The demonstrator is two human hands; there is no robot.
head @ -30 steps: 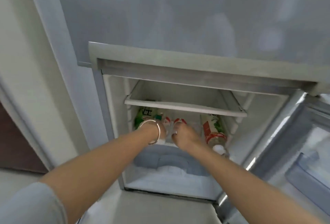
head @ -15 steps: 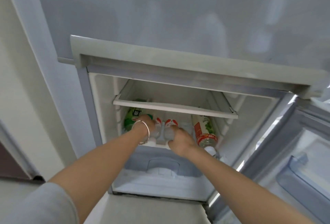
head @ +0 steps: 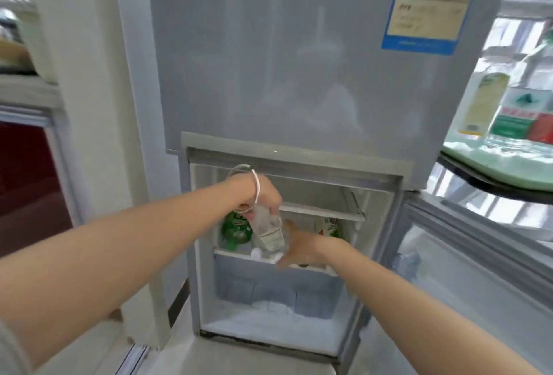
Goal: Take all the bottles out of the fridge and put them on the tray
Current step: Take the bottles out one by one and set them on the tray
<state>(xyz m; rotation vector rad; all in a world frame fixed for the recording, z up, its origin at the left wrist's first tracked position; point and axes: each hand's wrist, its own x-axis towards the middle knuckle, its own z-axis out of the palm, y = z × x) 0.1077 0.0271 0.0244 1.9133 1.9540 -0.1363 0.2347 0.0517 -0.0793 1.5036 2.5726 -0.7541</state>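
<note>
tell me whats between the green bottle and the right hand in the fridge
In the head view, the clear bottle held by the left hand hangs between the green bottle and the right hand.

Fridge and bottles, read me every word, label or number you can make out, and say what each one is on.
No text is sharp enough to quote.
Sticker on the fridge door: printed lines, blurred.
Clear bottle in the left hand: label print too small.
Green bottle: a red logo, unreadable.
Bottles on the green tray: labels blurred.
</note>
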